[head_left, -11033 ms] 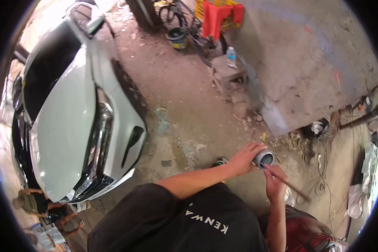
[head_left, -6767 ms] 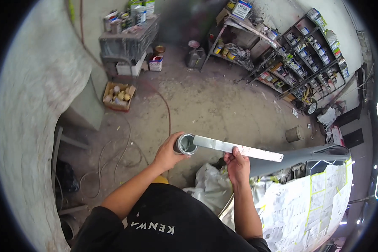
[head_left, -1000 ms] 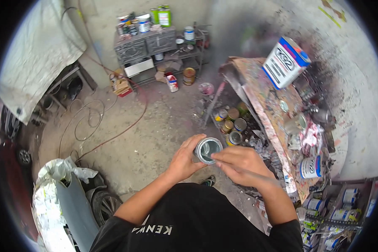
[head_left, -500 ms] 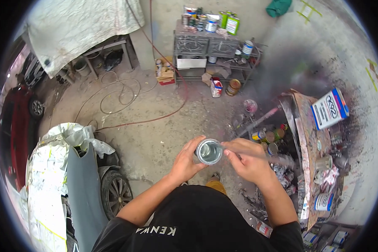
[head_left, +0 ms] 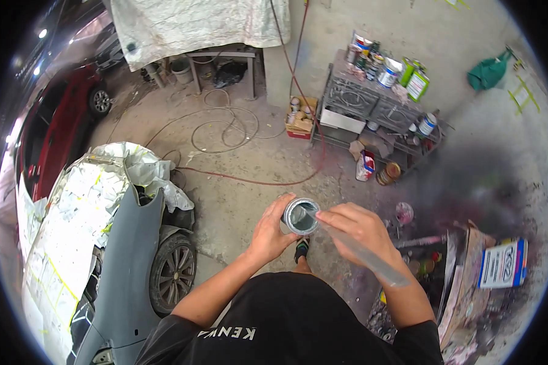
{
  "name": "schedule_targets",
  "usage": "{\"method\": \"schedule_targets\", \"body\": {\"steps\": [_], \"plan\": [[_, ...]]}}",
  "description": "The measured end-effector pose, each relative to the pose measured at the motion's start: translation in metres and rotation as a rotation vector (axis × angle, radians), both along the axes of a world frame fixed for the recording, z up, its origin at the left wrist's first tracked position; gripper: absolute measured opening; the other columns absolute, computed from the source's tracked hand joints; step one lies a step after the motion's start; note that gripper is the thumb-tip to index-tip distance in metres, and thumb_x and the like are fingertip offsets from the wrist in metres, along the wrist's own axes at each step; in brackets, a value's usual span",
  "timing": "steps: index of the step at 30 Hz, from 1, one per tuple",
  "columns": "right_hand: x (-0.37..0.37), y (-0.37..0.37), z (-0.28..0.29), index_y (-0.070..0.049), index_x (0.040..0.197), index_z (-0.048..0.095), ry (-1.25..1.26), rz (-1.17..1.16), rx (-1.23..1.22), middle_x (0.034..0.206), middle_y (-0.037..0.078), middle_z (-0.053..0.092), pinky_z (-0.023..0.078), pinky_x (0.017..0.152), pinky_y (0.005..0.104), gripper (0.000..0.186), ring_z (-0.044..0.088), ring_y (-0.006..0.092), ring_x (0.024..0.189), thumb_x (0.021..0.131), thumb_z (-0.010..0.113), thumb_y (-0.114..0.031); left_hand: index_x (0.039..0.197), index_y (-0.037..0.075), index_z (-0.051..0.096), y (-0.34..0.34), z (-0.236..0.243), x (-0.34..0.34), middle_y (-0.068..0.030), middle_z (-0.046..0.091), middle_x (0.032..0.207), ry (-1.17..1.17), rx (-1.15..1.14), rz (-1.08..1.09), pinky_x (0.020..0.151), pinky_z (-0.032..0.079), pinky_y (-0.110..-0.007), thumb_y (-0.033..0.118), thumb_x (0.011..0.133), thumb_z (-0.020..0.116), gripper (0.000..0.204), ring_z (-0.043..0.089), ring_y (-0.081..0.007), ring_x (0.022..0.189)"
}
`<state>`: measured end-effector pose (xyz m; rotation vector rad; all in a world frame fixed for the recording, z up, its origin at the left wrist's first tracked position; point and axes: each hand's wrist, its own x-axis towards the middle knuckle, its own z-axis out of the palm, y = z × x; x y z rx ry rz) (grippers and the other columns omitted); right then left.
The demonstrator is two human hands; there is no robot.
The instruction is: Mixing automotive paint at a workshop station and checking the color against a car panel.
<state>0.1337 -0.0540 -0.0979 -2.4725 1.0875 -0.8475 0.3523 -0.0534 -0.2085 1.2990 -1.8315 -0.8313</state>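
Note:
My left hand (head_left: pixel 273 230) is wrapped round the side of a small round can (head_left: pixel 302 230), holding it upright with its open mouth facing up. Greyish liquid shows inside the can, and its rim is smeared. Between the thumb and fingers of my right hand (head_left: pixel 358 230) is a long flat stirring stick (head_left: pixel 376 265), translucent grey in look. One end of the stick dips into the can; the other slants back over my right wrist. Both hands are in front of my chest, above the floor.
A grey car fender (head_left: pixel 125 267) with a wheel (head_left: pixel 173 275) stands at left, beside a masked car hood (head_left: pixel 73 219). Paint cans crowd a grey cabinet (head_left: pixel 347 94). At right is a bench with a rectangular tin (head_left: pixel 499 264). A hose (head_left: pixel 249 180) crosses the floor.
My view has turned left, so the surroundings shift right and the fender shows more. The stick has swung, its free end now pointing lower toward my right forearm. Both hands keep their holds.

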Motion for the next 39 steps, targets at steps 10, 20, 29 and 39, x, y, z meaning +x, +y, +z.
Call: {"method": "schedule_targets", "body": {"steps": [10,20,29,39], "plan": [[-0.03,-0.127,0.003,-0.004,0.113,0.072,0.01,0.218,-0.029,0.103,0.008,0.068,0.057,0.075,0.0368,0.031,0.067,0.0285,0.091,0.082,0.07,-0.007,0.142,0.009,0.048,-0.097,-0.001,-0.024,-0.0142,0.052,0.147,-0.057,-0.11,0.205,0.116,0.039,-0.046,0.01,0.067,0.088,0.086,0.044,-0.0387,0.141],[-0.026,-0.229,-0.048,0.0,0.106,0.072,-0.408,0.028,0.609,0.096,0.008,0.074,0.055,0.073,0.0283,0.016,0.07,0.0177,0.084,0.097,0.065,-0.011,0.141,0.008,0.05,-0.175,-0.028,-0.014,-0.0131,0.053,0.146,-0.029,-0.154,0.519,0.115,0.039,-0.046,0.012,0.065,0.088,0.085,0.046,-0.038,0.138],[0.027,-0.332,-0.041,0.003,0.109,0.069,-0.821,0.034,0.908,0.092,0.012,0.072,0.056,0.072,0.0296,0.022,0.07,0.0192,0.078,0.098,0.065,-0.015,0.143,0.007,0.047,-0.225,-0.05,0.054,-0.016,0.054,0.143,0.222,-0.046,0.626,0.11,0.043,-0.041,0.019,0.07,0.089,0.086,0.051,-0.0345,0.133],[0.255,-0.406,-0.056,-0.001,0.104,0.07,-0.096,0.387,0.24,0.09,0.008,0.071,0.053,0.069,0.0323,0.017,0.069,0.0192,0.079,0.092,0.067,-0.013,0.143,0.009,0.048,-0.298,-0.053,0.194,-0.0145,0.055,0.141,0.13,-0.129,0.591,0.113,0.041,-0.043,0.018,0.068,0.089,0.085,0.048,-0.036,0.136]]}}
